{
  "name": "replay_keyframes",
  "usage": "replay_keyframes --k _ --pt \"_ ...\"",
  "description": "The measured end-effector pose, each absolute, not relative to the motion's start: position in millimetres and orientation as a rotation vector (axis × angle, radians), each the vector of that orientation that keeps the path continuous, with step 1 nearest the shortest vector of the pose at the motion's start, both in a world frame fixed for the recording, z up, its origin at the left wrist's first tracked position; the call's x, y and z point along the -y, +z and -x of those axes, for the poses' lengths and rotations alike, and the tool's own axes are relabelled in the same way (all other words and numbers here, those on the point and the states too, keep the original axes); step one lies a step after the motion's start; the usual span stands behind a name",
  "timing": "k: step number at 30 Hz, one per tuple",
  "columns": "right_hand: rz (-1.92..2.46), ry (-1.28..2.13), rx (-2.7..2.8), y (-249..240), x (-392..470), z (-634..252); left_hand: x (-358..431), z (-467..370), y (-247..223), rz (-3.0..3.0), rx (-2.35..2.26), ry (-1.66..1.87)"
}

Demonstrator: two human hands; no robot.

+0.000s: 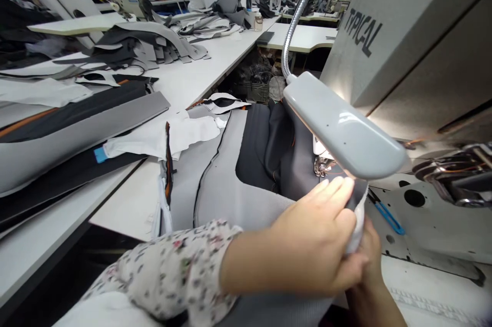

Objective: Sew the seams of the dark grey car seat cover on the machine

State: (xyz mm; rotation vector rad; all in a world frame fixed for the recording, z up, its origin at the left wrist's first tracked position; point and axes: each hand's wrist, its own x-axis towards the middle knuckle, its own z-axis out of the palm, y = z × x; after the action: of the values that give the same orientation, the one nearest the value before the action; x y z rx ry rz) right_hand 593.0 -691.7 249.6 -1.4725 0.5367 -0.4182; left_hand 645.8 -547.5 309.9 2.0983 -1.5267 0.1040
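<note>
A large piece of grey and black fabric lies across the sewing machine bed and trails to the left. My left hand, in a flowered sleeve, is closed on the fabric's raised edge, fingertips just in front of the presser foot. Behind it, my right hand grips the same folded edge from the right; most of its fingers are hidden. A pale underside of the fabric shows between the hands. The grey lamp head hangs right above the fingertips, its light falling on the needle area.
Blue-handled thread snips lie on the machine bed to the right. The machine body rises at the right. Stacks of cut fabric and long grey and black panels cover the white table at left.
</note>
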Motion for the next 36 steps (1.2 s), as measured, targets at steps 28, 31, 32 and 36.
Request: replay_keyframes --k 28,31,32,36 --pt "1.328 -0.409 -0.633 274 676 -597 557 -653 322 -2.069 1.436 -0.028" --pt "1.275 -0.41 -0.665 273 675 -600 551 -654 320 -2.048 1.422 -0.035" --pt "1.262 -0.409 -0.681 272 674 -598 545 -652 321 -2.052 1.42 -0.033" --pt "1.214 -0.295 -0.675 261 665 -577 516 -639 328 -2.167 1.369 -0.046"
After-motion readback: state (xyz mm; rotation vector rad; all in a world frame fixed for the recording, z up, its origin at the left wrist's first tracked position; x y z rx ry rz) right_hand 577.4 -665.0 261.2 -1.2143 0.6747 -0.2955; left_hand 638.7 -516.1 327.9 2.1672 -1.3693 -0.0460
